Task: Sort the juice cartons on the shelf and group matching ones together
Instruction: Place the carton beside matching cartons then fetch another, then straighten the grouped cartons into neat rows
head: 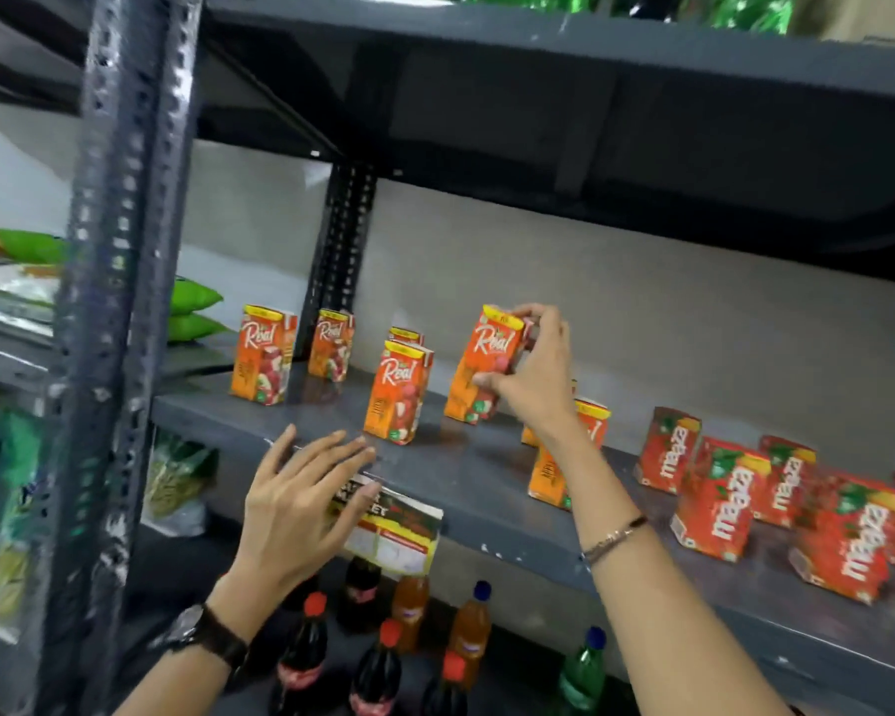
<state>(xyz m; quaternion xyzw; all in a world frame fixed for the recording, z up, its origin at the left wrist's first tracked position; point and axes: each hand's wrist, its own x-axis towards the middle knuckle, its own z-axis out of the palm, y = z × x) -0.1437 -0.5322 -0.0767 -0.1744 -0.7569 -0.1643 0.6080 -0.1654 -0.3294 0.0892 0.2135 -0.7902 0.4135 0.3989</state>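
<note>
My right hand (536, 372) grips an orange Real juice carton (487, 361), tilted, its base near the grey shelf (466, 472). Several more orange Real cartons stand to the left: one at the far left (263, 354), one behind it (331, 344), one in the middle front (398, 391). Another orange carton (551, 475) stands partly hidden behind my right forearm. Red Maaza cartons (719, 496) cluster at the right end of the shelf. My left hand (301, 501) hovers at the shelf's front edge, fingers spread, holding nothing.
A dark perforated metal upright (120, 302) stands at the left. A price label (391, 529) hangs from the shelf edge. Cola and juice bottles (383, 658) stand on the shelf below. Green packets (192, 307) lie at the left. Another shelf board (538, 95) runs overhead.
</note>
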